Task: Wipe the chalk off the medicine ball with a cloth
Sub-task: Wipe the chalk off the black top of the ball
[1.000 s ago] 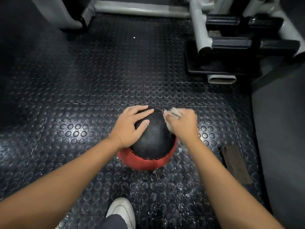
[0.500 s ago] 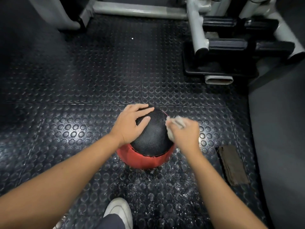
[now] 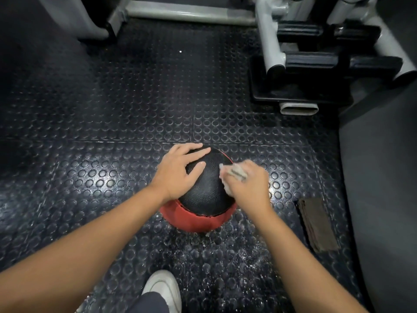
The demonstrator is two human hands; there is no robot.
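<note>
Sliding lower down the ball's [image 3: 207, 190] right side, the right hand [image 3: 249, 187] clutches the cloth [image 3: 234, 173]; the left hand [image 3: 178, 175], fingers spread flat, still steadies it, so wiping continues.

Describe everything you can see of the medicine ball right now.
The medicine ball is round, with a black, finely textured panel facing up and a red panel showing along its near lower edge. It sits on the studded rubber floor. The left hand rests on its upper left side, fingers spread. The right hand presses a crumpled pale cloth against its right side. No chalk shows plainly on the black panel; its far side and underside are hidden.
</note>
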